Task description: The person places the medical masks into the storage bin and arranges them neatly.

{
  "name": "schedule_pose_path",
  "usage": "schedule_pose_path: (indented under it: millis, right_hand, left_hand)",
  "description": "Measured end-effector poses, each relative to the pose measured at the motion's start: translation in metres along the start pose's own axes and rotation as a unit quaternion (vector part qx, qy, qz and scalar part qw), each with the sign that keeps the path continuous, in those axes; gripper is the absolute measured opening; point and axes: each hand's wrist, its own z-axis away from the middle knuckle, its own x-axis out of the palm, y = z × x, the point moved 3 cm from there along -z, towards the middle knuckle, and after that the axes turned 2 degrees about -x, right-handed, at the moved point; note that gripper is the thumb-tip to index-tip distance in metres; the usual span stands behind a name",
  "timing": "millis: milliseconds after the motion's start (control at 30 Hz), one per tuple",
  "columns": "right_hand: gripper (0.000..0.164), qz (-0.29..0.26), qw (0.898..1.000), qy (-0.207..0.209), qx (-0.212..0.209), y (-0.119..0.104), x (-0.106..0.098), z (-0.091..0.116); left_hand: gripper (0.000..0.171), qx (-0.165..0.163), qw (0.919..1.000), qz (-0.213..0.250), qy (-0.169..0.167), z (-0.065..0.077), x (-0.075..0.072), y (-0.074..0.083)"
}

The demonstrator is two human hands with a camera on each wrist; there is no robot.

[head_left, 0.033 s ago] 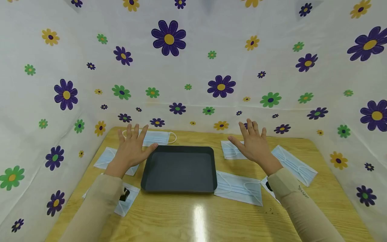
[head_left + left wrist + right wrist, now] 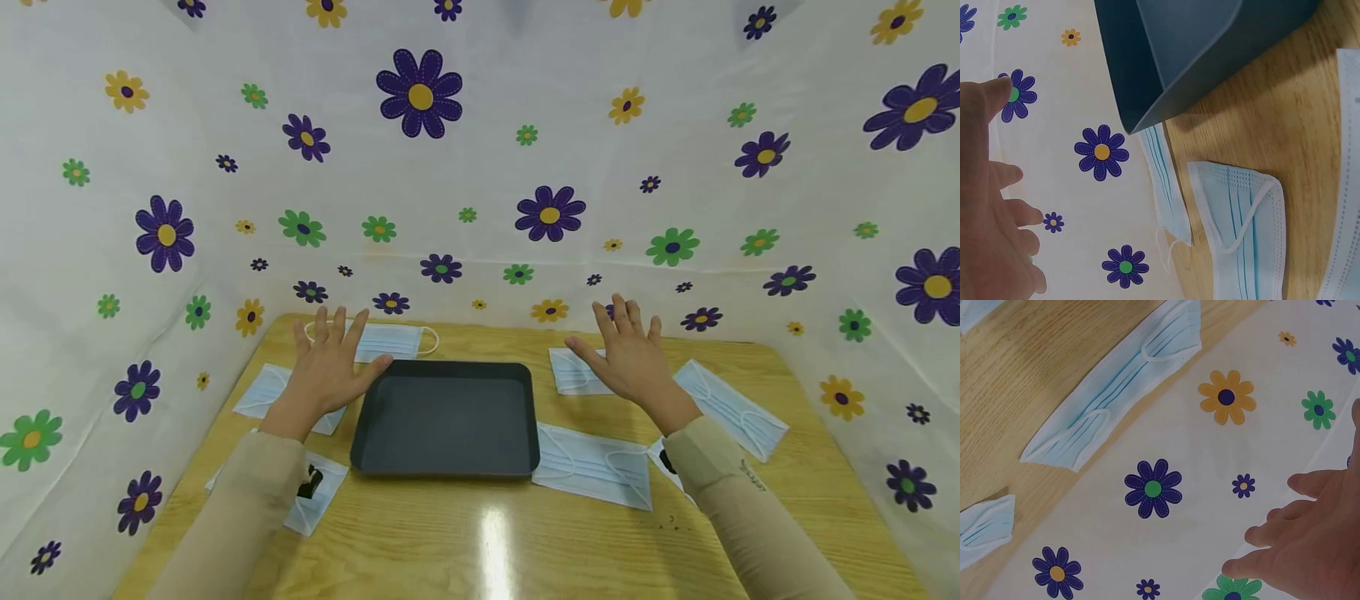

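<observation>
My left hand [image 2: 324,375] is held up over the left of the table, fingers spread and holding nothing. It hangs beside the dark grey tray [image 2: 446,425], near its back left corner. One blue face mask [image 2: 388,341] lies behind that hand; another mask [image 2: 264,392] is partly covered by it. My right hand [image 2: 632,354], also raised with fingers apart and holding nothing, is right of the tray. It partly covers a small-looking mask [image 2: 573,372]. Nearby lie a mask [image 2: 731,408] to its right and a mask [image 2: 596,468] at the tray's right side.
Below my left wrist lies a mask [image 2: 321,500] with a black patch. Under my right sleeve shows part of a white item [image 2: 660,457] with a dark spot. A flower-printed white cloth [image 2: 480,167] surrounds the wooden table [image 2: 420,542] at the back and sides.
</observation>
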Motion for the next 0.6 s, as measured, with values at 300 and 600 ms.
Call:
schedule_pose_path:
  millis: [300, 600]
  right_hand:
    - [0.095, -0.009, 1.000, 0.006, 0.001, -0.0031, 0.0039, -0.0008]
    - [0.094, -0.004, 1.000, 0.013, -0.009, -0.0047, 0.0093, 0.0006]
  left_hand:
    - [0.091, -0.002, 1.0000, 0.004, 0.002, 0.0041, -0.0045, -0.0010]
    - [0.092, -0.003, 0.9997, 0.025, 0.004, 0.0038, -0.0040, -0.0054]
